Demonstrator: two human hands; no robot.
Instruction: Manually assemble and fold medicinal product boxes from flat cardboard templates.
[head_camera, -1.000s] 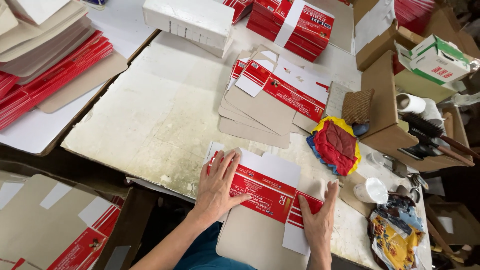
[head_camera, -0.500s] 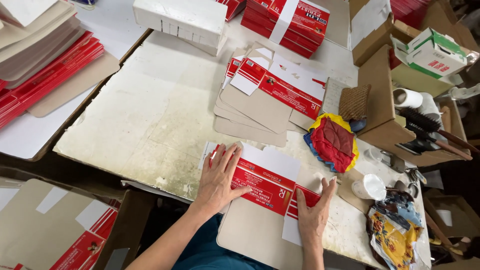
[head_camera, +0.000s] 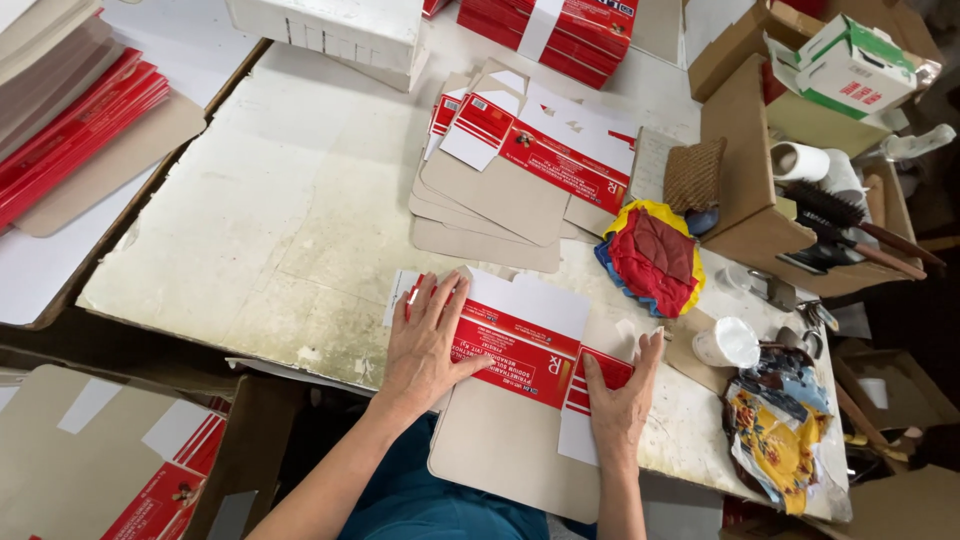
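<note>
Head view: both hands lay on 1 flat carton blank (head_camera: 520, 400) at the near edge of the worktable (head_camera: 250, 230), its brown inner side up and a red-and-white printed panel folded over across the middle. The left hand (head_camera: 425, 340) pressed flat on the left end of that red panel, fingers spread and straight, gripping nothing. The right hand (head_camera: 620, 395) rested on the right end, fingers extended along the fold and thumb on the red strip; it pressed down too rather than grasping.

Judging by the layout, the work was only partly along: this blank had 1 flap turned over and was not yet a formed box. A loose pile of unfolded blanks (head_camera: 510, 180) waited further away at the table's middle, and stacks of red flat cartons (head_camera: 70, 120) lay at the far left. A red-and-yellow cloth (head_camera: 655, 255) sat just right of the blank, with a small white cup (head_camera: 728, 342) near the right hand.

Compared with the frame 1 second earlier, the blank sat in much the same place and the left hand kept its spot on the panel. The right hand had moved up from the blank's near right corner onto the red strip.
</note>
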